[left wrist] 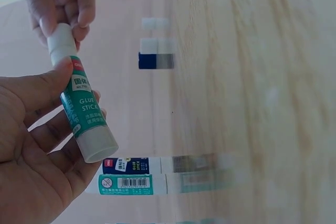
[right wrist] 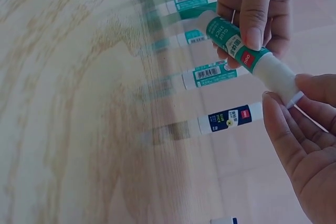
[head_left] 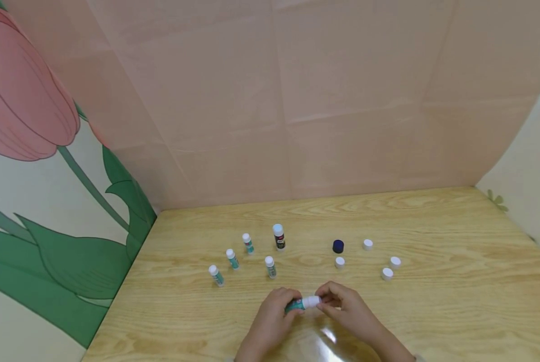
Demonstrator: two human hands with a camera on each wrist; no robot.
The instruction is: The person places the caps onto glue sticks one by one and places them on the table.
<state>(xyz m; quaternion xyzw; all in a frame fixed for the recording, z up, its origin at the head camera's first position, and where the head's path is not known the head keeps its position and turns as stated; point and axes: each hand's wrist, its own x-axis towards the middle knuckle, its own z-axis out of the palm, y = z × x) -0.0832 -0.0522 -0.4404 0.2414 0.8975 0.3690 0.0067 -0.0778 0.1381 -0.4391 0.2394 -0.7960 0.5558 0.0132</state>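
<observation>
A glue stick [head_left: 295, 305] with a teal label lies tilted between the two hands, low over the table. My left hand [head_left: 274, 314] grips its labelled body, thumb along the label near the white part in the left wrist view. My right hand [head_left: 344, 306] pinches the white cap [right wrist: 281, 83] at the other end with thumb and fingertips. Beyond the hands, several teal glue sticks [head_left: 271, 267] stand upright on the left, white tops up. A larger glue stick with a dark label [head_left: 279, 240] stands behind them.
Right of the standing sticks, a dark blue cap [head_left: 338, 246] and several loose white caps [head_left: 387, 273] lie on the wooden table [head_left: 455, 301]. A pinkish sheet [head_left: 342, 125] hangs behind the table, and a tulip-printed cloth [head_left: 48, 201] borders it on the left.
</observation>
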